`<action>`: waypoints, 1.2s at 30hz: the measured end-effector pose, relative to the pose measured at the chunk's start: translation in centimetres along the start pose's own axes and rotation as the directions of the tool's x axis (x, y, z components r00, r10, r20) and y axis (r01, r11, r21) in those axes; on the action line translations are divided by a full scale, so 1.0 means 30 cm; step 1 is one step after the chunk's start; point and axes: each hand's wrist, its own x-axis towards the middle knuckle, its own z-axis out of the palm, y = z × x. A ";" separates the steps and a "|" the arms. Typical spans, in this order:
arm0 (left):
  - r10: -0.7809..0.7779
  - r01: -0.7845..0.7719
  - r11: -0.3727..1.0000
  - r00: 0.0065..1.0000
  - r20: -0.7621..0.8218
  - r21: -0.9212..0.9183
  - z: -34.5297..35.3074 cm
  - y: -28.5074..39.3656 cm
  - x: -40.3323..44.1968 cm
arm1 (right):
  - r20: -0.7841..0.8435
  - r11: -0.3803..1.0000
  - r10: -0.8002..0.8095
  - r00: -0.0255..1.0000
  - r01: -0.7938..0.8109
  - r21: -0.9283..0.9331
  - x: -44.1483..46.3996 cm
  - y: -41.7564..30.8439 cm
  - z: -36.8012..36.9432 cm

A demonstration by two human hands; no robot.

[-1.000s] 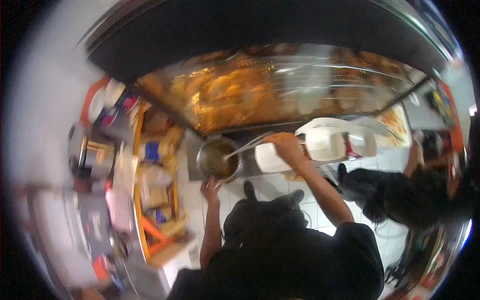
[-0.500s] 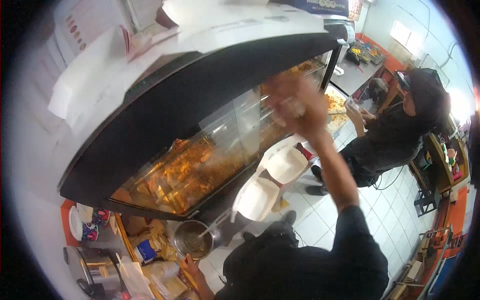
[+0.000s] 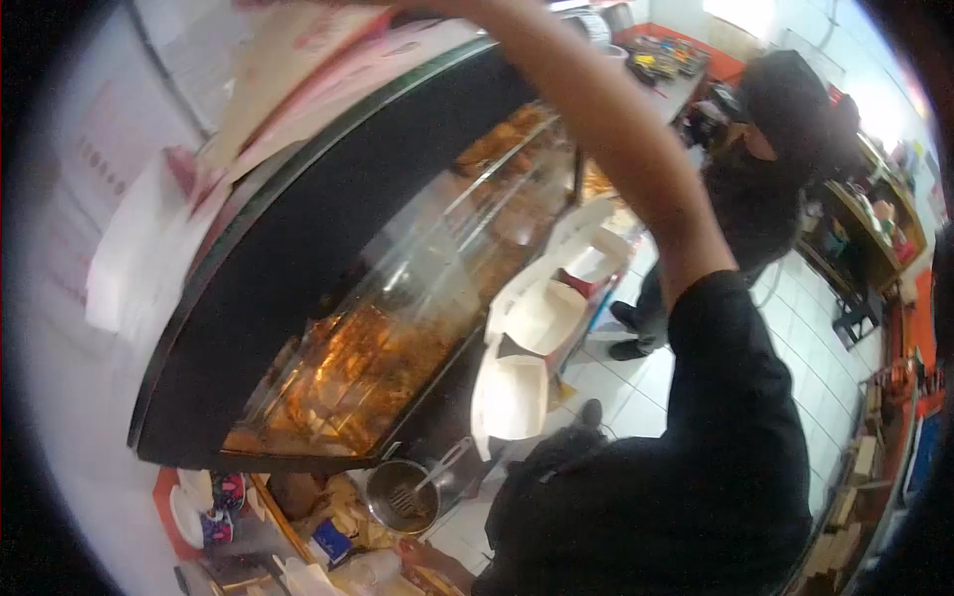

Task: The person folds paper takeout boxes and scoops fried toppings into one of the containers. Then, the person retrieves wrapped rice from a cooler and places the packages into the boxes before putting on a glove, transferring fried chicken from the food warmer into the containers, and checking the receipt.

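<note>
My right arm stretches up across the glass food case (image 3: 397, 328), and its hand lies beyond the top edge of the view. Low in the view, my left hand (image 3: 429, 562) is blurred beside the wooden edge of the counter, just below a metal pot (image 3: 373, 497). Its fingers are too smeared to make out. A slotted spatula (image 3: 429, 481) leans inside the pot. Three white takeaway boxes (image 3: 515, 399) stand with lids raised in a row along the front of the case. Browned food (image 3: 348, 363) shows behind the glass.
White and pink printed cardboard (image 3: 298, 84) lies on top of the case. A co-worker in black (image 3: 765, 189) stands at the far right. Printed paper tubs (image 3: 204, 517) and a blue packet (image 3: 331, 539) sit at lower left. White floor tiles (image 3: 636, 397) run behind me.
My right hand has swept up and left from in front of the glass, out of view. My left hand has come away from the pot's rim. The camera view has shifted.
</note>
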 end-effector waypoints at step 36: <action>0.347 -0.241 0.935 0.475 0.809 -0.259 0.361 0.692 -0.876 | -0.189 0.249 0.693 0.696 0.015 0.968 -1.795 -0.059 -0.140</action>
